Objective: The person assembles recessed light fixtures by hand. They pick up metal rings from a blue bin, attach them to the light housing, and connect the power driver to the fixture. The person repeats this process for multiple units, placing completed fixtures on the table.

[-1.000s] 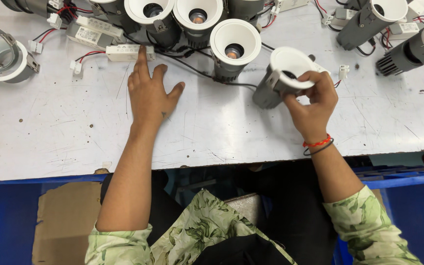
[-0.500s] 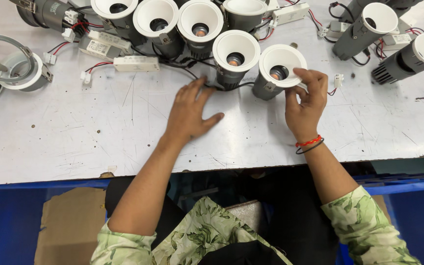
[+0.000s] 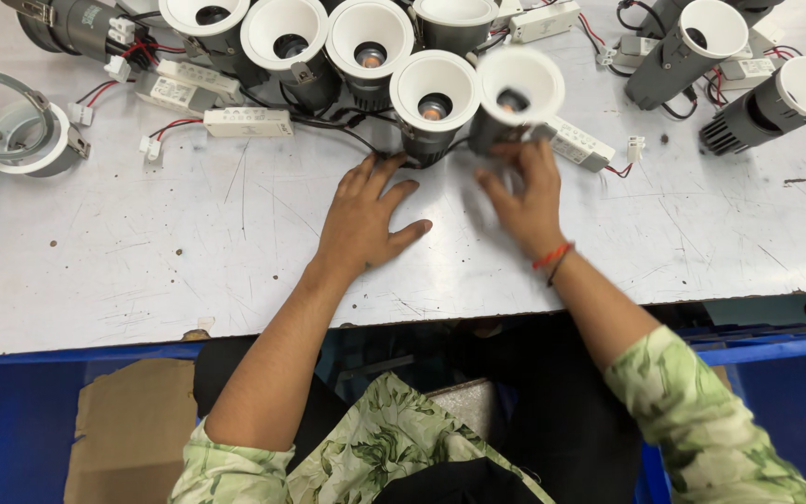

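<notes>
Nearest the camera, green leaf-print sleeves (image 3: 701, 420) and bare forearms reached up over the edge of a scratched white worktable (image 3: 188, 252). The left hand (image 3: 361, 219) lay flat on the table, palm down, fingers spread and holding nothing, fingertips just short of a black cable (image 3: 347, 133). The right hand (image 3: 526, 201) (red and black bands at the wrist) was blurred, its fingers wrapped around the dark grey body of a recessed downlight (image 3: 515, 93) with a white cone reflector, standing at the right end of a row of similar downlights (image 3: 366, 47). A white driver box (image 3: 578, 145) lay just beside it. Farther right, two more grey lamps (image 3: 757, 98) lay tipped over. Far left sat loose metal trim rings (image 3: 2, 131).
</notes>
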